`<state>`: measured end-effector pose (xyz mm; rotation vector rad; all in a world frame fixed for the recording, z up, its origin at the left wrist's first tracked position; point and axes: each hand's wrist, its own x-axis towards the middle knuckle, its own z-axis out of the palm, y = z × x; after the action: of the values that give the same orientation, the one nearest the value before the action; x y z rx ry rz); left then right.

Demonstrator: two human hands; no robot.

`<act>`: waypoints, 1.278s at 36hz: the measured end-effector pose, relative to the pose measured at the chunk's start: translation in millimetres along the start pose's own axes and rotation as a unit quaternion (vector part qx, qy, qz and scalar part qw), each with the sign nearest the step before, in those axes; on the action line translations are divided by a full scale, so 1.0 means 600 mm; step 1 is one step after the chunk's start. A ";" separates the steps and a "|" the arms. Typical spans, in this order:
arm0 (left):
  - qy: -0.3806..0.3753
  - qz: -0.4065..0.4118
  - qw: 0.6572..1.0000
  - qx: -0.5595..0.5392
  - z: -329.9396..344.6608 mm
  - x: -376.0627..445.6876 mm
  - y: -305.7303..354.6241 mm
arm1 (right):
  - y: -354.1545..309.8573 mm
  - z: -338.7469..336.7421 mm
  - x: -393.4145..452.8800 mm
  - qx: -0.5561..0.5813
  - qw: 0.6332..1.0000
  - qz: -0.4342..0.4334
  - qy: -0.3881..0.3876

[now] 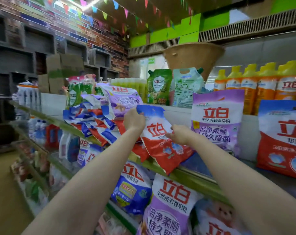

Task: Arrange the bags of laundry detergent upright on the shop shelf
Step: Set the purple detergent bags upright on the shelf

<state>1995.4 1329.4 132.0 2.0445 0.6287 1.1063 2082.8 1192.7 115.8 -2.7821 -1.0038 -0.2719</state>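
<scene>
Red, white and blue detergent bag [158,133] is held in both hands, tilted, top leaning left, bottom corner hanging over the green front edge of the shelf [191,178]. Left hand [134,119] grips the bag's upper left edge, fingers curled round it. Right hand [179,135] holds the right side near the middle, thumb on the printed front, other fingers hidden behind the bag. Bag is not upright.

Left of it: a heap of flat bags [94,119], red/blue/white, lying slumped on the same shelf, overlapping each other. A purple bag [123,99] lies on top of the heap, upside down, tilted. Left hand is just beside the heap; cannot tell if the held bag touches it.

Right of the held bag: a purple bag standing upright [216,122] against the back ledge. Further right, near the frame edge, a red and white bag standing upright [281,138], partly cut off.

Back ledge, far side: a green pouch [158,87] and a pale pouch [186,87], both upright, side by side. Row of orange bottles with yellow caps [262,83] to the right of them. Woven basket [193,56] behind the pouches.

Lower shelf, near: more bags, blue [133,189] and purple [169,206], standing below the green edge.
</scene>
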 end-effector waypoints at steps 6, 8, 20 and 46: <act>0.046 0.043 0.985 -0.163 0.010 0.010 0.073 | 0.052 -0.005 -0.017 0.192 0.979 0.063 0.036; 0.048 0.072 0.976 -0.201 0.005 0.012 0.101 | 0.077 0.002 -0.015 0.283 0.952 0.090 0.068; -0.033 0.086 0.918 -0.386 0.035 0.031 0.131 | 0.138 0.018 -0.050 0.617 0.773 0.123 0.075; -0.518 0.136 0.796 -0.281 0.323 -0.198 0.244 | 0.390 -0.112 -0.314 0.503 0.657 0.249 0.504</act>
<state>2111.8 1085.9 112.8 1.8390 -0.5163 0.1127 2083.2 884.8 115.1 -1.3446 0.0185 -0.7511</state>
